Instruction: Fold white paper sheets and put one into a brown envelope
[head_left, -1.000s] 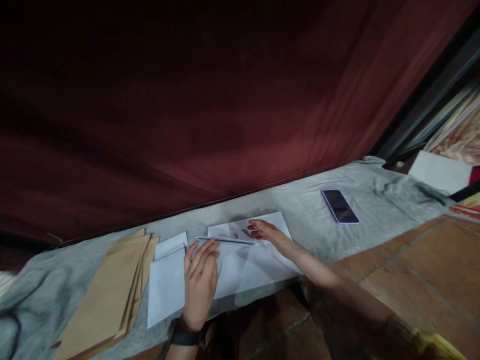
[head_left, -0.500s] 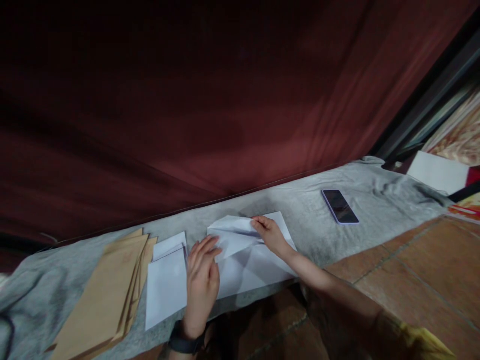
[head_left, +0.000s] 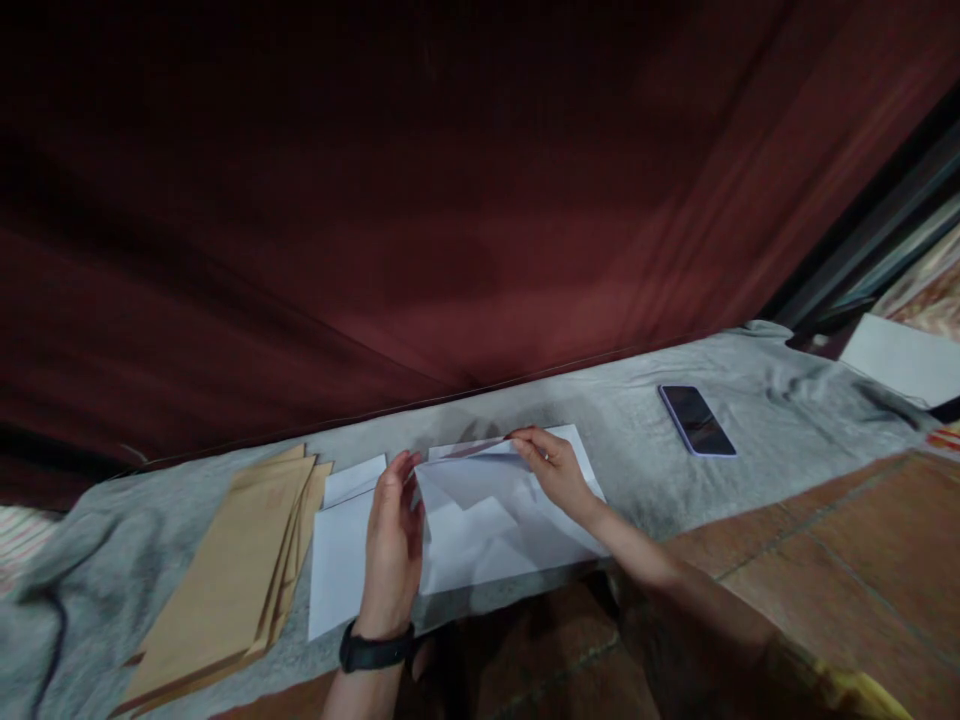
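A white sheet of paper [head_left: 480, 520] lies on the grey cloth [head_left: 637, 450], its far edge folded over toward me. My right hand [head_left: 559, 475] pinches that folded edge at its far right. My left hand [head_left: 394, 545] stands on its side at the sheet's left edge, fingers together against the paper. Just left of it lies a stack of white envelopes [head_left: 337, 555], partly under my left hand. A black band sits on my left wrist.
A fanned pile of brown envelopes [head_left: 232, 570] lies at the left. A dark phone [head_left: 697, 420] rests on the cloth to the right. A white paper [head_left: 900, 360] is at the far right. A dark red curtain [head_left: 450, 200] hangs behind. Tiled floor lies below.
My right hand lifted the sheet's far edge and folded it toward me. My left hand turned from flat on the paper onto its side at the left edge. The view shifted slightly.
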